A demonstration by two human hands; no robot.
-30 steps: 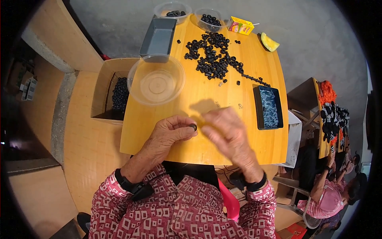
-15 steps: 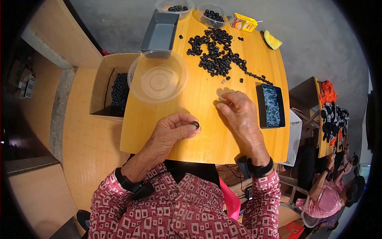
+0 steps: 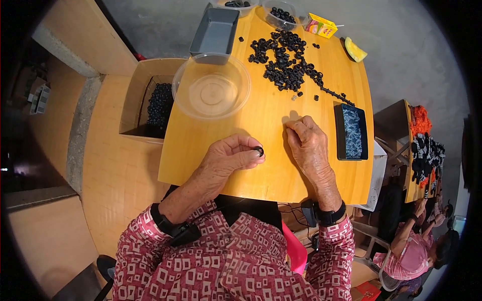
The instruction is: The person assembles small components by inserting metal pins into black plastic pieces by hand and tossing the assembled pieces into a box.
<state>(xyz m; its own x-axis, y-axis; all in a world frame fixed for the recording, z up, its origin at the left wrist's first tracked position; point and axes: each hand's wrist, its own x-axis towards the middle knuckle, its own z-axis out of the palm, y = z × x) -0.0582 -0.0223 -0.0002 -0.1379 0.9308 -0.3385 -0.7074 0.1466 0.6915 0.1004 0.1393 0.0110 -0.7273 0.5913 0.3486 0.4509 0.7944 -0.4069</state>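
My left hand pinches a small round black piece between thumb and fingertips, just above the near part of the table. To its right, my right hand is held low over the tabletop with thumb and forefinger pressed together. Whatever may be between those fingertips is too small or hidden to make out. Beyond the hands lies a loose heap of small black ring-like pieces, with a strand of black pieces trailing off to the right. A tiny clear piece rests at the heap's near edge.
Left on the table stands a clear round tub; behind it, a grey tray. A black tray of small pale-blue bits sits right. A yellow carton and melon slice lie far right. A cardboard box stands left.
The whole view has shifted a little. My right hand has drawn slightly nearer to me, its fingers more curled. My left hand keeps its pinch on the black piece.
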